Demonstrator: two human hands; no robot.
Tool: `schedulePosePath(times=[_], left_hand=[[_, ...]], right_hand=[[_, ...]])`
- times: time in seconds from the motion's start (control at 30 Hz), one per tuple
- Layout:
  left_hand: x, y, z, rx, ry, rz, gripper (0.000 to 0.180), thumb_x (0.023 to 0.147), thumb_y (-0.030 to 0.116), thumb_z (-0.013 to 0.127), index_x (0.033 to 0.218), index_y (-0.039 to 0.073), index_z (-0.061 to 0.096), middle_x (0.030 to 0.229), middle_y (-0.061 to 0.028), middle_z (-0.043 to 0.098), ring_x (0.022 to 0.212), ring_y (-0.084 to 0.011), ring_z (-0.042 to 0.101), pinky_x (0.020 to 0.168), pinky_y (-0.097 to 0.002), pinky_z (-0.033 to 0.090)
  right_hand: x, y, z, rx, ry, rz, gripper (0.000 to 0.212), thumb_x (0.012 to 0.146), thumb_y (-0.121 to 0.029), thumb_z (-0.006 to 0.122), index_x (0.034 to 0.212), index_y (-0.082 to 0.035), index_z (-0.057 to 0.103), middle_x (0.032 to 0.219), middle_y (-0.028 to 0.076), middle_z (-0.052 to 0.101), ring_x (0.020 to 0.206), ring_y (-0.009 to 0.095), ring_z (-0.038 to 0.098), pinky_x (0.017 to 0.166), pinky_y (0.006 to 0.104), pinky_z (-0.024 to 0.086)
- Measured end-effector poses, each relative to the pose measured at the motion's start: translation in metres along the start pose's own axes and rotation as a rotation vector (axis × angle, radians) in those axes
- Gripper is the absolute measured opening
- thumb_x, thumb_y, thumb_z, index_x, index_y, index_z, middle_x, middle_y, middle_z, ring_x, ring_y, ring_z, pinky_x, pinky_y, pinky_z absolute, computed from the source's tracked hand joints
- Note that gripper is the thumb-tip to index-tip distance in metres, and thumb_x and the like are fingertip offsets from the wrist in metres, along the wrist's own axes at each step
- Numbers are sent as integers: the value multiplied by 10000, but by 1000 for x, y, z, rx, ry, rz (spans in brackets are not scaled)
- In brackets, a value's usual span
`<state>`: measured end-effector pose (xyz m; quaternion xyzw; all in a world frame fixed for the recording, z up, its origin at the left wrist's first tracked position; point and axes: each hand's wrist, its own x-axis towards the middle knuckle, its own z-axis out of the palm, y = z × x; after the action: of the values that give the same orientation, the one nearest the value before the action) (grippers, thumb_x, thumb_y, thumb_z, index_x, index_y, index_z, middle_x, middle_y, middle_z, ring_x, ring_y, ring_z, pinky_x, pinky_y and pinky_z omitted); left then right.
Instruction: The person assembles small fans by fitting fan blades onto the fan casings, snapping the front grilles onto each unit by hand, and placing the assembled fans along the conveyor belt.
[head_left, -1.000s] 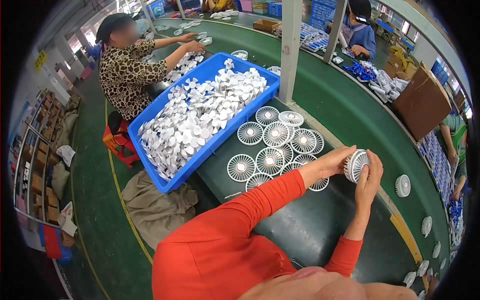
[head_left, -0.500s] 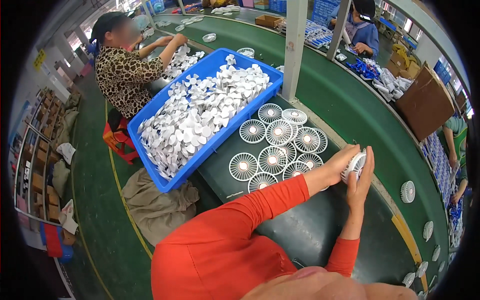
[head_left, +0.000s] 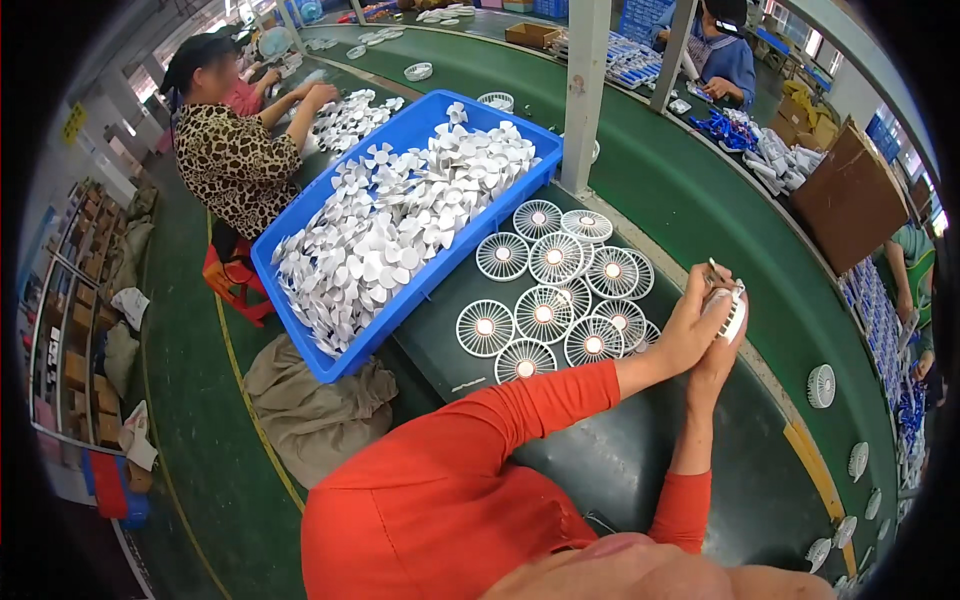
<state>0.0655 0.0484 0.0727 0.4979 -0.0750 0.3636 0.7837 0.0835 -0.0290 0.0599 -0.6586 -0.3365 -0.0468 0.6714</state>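
Over the dark worktable [head_left: 640, 450], both hands close round a white ribbed fan head [head_left: 735, 318], partly hidden by the fingers. My right hand [head_left: 712, 362] cups it from below and the right. Across its near side, my left hand [head_left: 688, 332] has its fingers bent against the top edge, where a small pale part sticks up; what it is I cannot make out. Left of the hands lie several round white fan grilles [head_left: 543, 313] with shiny centres, some overlapping. My left forearm passes just in front of them.
A blue crate [head_left: 405, 305] heaped with white fan blades [head_left: 390, 230] stands at the left. Behind the hands curves a green conveyor [head_left: 690, 220], with fan heads [head_left: 821, 386] at its right. A metal post [head_left: 584, 100] rises beyond the grilles. Co-workers [head_left: 235, 150] sit at the far left.
My hands have turned the fan head and drawn closer together round it. My left fingers have moved from its side to its top edge. The fan heads on the conveyor have shifted slightly.
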Motion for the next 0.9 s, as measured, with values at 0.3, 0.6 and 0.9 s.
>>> schedulePosePath(times=[0.3,0.6,0.9], left_hand=[[9,-12,-17,493,5,53,339,889,184,539,1158,4,436,1074,-191,545,1007,-362,533,878,-418,419],[96,-22,-81,1117,-139,236,409,805,197,630,1169,45,522,1149,-199,549,1096,-374,481,948,-440,374],[169,-50,-171,1513,-41,79,464,768,199,664,1174,28,521,1203,-209,529,1164,-407,455,970,-472,397]], right_hand=[[20,45,-26,154,-94,311,596,973,-446,383,1381,-12,364,1346,115,427,1243,195,411,1026,315,334],[31,70,-133,-1151,456,5,650,815,-267,686,1350,-29,405,1370,312,337,1275,415,341,1041,466,312],[-4,2,9,-544,-675,-230,748,601,-319,818,1267,-126,538,1395,187,391,1299,390,345,1055,482,311]])
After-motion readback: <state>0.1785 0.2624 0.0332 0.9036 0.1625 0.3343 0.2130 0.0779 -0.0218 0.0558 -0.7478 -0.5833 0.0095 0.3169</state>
